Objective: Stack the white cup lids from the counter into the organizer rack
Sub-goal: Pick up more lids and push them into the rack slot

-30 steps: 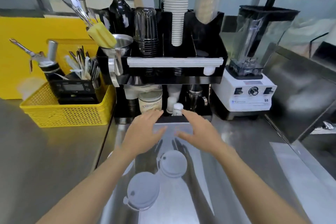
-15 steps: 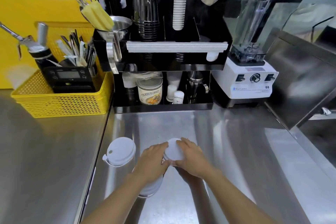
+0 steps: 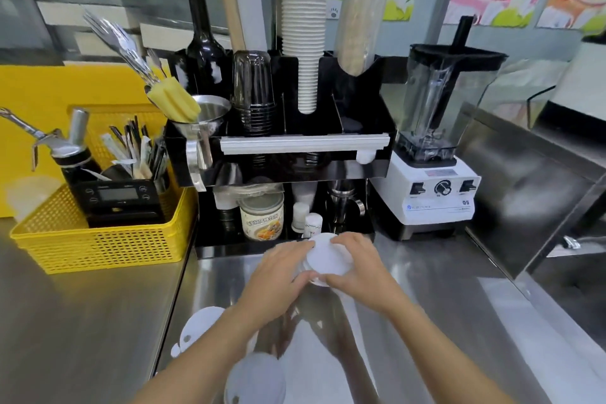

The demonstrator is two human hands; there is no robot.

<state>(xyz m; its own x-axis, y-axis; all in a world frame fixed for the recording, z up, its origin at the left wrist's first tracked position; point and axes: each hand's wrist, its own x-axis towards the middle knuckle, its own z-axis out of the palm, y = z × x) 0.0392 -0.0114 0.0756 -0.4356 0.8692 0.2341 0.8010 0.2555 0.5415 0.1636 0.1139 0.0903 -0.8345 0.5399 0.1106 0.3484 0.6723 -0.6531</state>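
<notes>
While we hold it: a white lid (image 3: 328,260) sits between our left hand (image 3: 278,272) and right hand (image 3: 357,267), lifted just in front of the organizer rack (image 3: 360,128)
Grip: both hands close on the lid's rim, fingers curled at its left and right edges; more lids may be nested beneath it, we cannot tell
Lid pose: its flat top tilts toward us, so its axis points up and slightly near
Key relation: the rack's upper compartments lie far and above the held lid; the open slot right of the paper cup column (image 3: 305,26) looks the likeliest home, and our right hand is the nearer one to it
Lids left: two more white lids rest on the bench (image 3: 442,305), one near-left (image 3: 200,326) beside our left forearm, one nearest (image 3: 255,379) at the bottom edge
Change: half a second ago our hands pressed the lid low on the bench; now it is raised and carried far, toward the rack
</notes>
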